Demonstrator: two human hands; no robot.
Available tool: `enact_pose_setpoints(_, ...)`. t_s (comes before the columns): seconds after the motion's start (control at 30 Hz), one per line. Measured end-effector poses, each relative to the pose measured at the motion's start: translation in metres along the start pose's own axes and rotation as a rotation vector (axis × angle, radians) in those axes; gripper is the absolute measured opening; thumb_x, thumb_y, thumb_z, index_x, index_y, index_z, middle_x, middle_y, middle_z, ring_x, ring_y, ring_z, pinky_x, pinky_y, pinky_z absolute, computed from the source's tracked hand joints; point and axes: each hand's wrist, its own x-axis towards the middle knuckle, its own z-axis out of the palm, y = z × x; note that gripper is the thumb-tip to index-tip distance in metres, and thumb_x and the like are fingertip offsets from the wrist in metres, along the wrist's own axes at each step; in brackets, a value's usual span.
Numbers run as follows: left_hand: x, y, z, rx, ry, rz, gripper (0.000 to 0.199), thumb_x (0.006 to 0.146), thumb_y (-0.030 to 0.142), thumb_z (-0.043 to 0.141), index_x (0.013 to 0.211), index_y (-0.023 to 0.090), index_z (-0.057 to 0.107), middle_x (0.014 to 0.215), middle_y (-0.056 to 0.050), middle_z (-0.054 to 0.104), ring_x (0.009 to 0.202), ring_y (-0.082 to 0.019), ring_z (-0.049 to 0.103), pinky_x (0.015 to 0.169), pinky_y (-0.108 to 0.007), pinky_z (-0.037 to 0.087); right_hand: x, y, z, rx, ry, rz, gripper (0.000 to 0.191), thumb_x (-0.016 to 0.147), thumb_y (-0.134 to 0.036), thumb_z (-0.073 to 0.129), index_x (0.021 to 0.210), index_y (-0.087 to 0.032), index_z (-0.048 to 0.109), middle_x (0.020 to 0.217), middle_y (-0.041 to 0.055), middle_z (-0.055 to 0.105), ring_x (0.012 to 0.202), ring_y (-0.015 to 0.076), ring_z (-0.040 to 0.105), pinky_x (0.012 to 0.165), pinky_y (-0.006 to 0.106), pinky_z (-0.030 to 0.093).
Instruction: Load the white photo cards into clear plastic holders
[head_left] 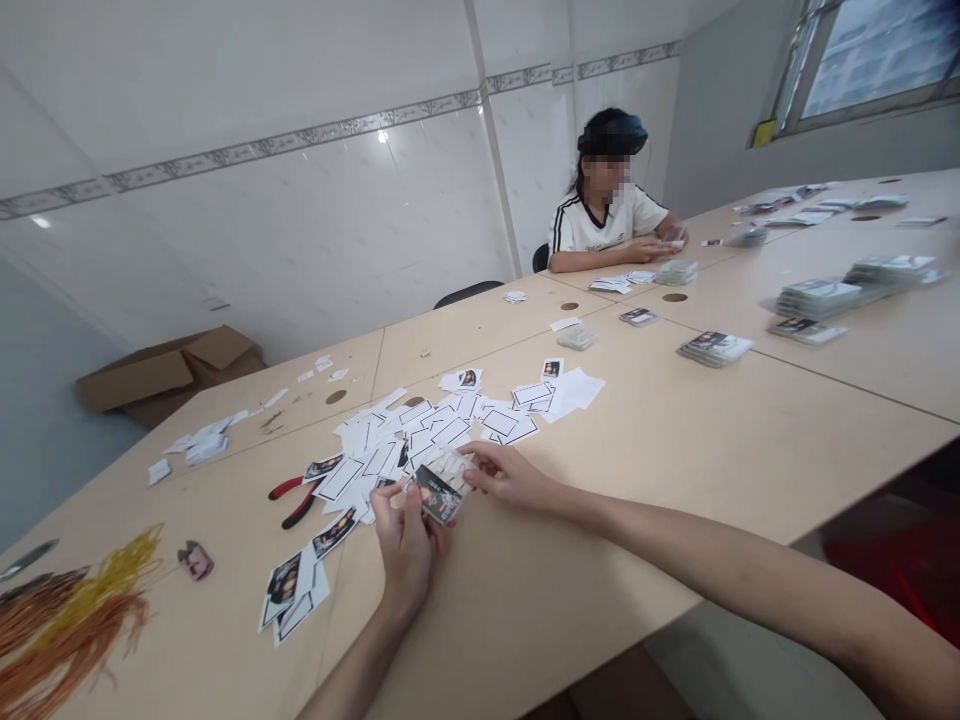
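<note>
The forearms lie nearest the camera. The left one rises from the near edge, angled up and slightly right; the right one reaches in from the near right corner, stretched leftward low over the table (600, 610).

The left hand (407, 548) is upright at the wrist, its thumb and fingers closed around the dark printed card pack (439, 494), which tilts face up between them. The right hand (517, 480) comes in from the right with its fingers curled and thumb and forefinger narrowly spaced, at the edge of a pale, clear-looking wrap (450, 464) on the far side of the pack; whether they pinch it, I cannot tell. Both hands are just above the table, near its front edge.

Just beyond and to the left spreads a heap of white cards (420, 425), with red-handled pliers (300, 500) at its left side. Farther left and near are orange and yellow strands (97, 610) and a small pinkish object (196, 561). On the far right stand stacks of packed cards (817, 298). Across the table a seated person (604, 215) holds something small, too blurred to name.
</note>
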Motion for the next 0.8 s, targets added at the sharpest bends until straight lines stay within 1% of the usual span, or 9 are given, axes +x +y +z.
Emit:
enact_pose_setpoints(0.17, 0.002, 0.0, -0.001, 0.008, 0.046, 0.0, 0.021, 0.079, 0.041, 0.04, 0.08, 0.022, 0.031, 0.04, 0.01, 0.049, 0.024, -0.007, 0.038, 0.029, -0.016, 0.026, -0.004, -0.004, 0.003, -0.073, 0.034, -0.025, 0.035, 0.078, -0.025, 0.047, 0.111, -0.014, 0.049, 0.076, 0.003, 0.055, 0.065, 0.0107, 0.046, 0.062, 0.024, 0.038)
enact_pose_setpoints(0.23, 0.002, 0.0, 0.0, 0.014, 0.036, -0.014, 0.022, 0.078, 0.041, 0.041, 0.08, 0.022, 0.031, 0.04, 0.011, 0.048, 0.026, -0.008, 0.04, 0.03, -0.016, 0.028, -0.004, -0.002, 0.005, -0.06, 0.068, -0.007, 0.033, 0.079, -0.027, 0.046, 0.109, -0.015, 0.05, 0.075, 0.0021, 0.054, 0.063, 0.0103, 0.045, 0.06, 0.023, 0.037)
enact_pose_setpoints(0.3, 0.002, 0.001, 0.001, 0.049, -0.025, -0.034, 0.022, 0.078, 0.041, 0.042, 0.082, 0.022, 0.032, 0.042, 0.01, 0.05, 0.029, -0.008, 0.042, 0.032, -0.016, 0.03, -0.002, 0.001, 0.005, -0.013, 0.132, 0.029, 0.027, 0.08, -0.029, 0.042, 0.101, -0.016, 0.053, 0.072, 0.0006, 0.052, 0.061, 0.0097, 0.043, 0.057, 0.022, 0.036)
enact_pose_setpoints(0.4, 0.001, 0.002, 0.005, 0.117, -0.181, -0.074, 0.025, 0.076, 0.039, 0.047, 0.085, 0.022, 0.031, 0.049, 0.009, 0.055, 0.032, -0.007, 0.043, 0.035, -0.016, 0.032, 0.0, 0.004, 0.001, 0.065, 0.234, 0.051, 0.024, 0.083, -0.031, 0.036, 0.087, -0.016, 0.055, 0.063, -0.0021, 0.046, 0.056, 0.009, 0.04, 0.054, 0.021, 0.034)
enact_pose_setpoints(0.47, 0.001, 0.002, 0.007, 0.147, -0.249, -0.1, 0.03, 0.073, 0.038, 0.051, 0.087, 0.023, 0.03, 0.052, 0.009, 0.056, 0.032, -0.006, 0.042, 0.035, -0.016, 0.031, 0.002, 0.004, -0.002, 0.076, 0.255, 0.035, 0.023, 0.083, -0.03, 0.036, 0.085, -0.016, 0.054, 0.058, -0.0039, 0.04, 0.053, 0.0087, 0.037, 0.052, 0.021, 0.032)
enact_pose_setpoints(0.53, 0.001, 0.002, 0.008, 0.173, -0.263, -0.109, 0.034, 0.071, 0.038, 0.055, 0.086, 0.023, 0.028, 0.052, 0.009, 0.055, 0.033, -0.006, 0.042, 0.035, -0.015, 0.03, 0.002, 0.002, -0.004, 0.056, 0.257, 0.019, 0.021, 0.082, -0.029, 0.037, 0.087, -0.016, 0.053, 0.056, -0.0048, 0.038, 0.051, 0.0086, 0.036, 0.051, 0.021, 0.032)
enact_pose_setpoints(0.7, 0.003, -0.001, 0.005, 0.227, -0.271, -0.119, 0.041, 0.065, 0.036, 0.061, 0.085, 0.023, 0.027, 0.051, 0.01, 0.054, 0.034, -0.006, 0.043, 0.036, -0.016, 0.031, -0.003, -0.005, 0.002, -0.039, 0.267, 0.001, 0.019, 0.082, -0.027, 0.039, 0.089, -0.017, 0.053, 0.063, -0.0017, 0.048, 0.057, 0.0097, 0.043, 0.055, 0.022, 0.035)
enact_pose_setpoints(0.8, 0.003, -0.001, 0.004, 0.254, -0.267, -0.134, 0.04, 0.063, 0.036, 0.061, 0.082, 0.023, 0.028, 0.048, 0.01, 0.054, 0.033, -0.007, 0.042, 0.034, -0.016, 0.03, -0.006, -0.008, 0.006, -0.074, 0.256, -0.009, 0.019, 0.082, -0.027, 0.039, 0.092, -0.018, 0.052, 0.067, -0.0005, 0.051, 0.06, 0.0103, 0.045, 0.056, 0.022, 0.036)
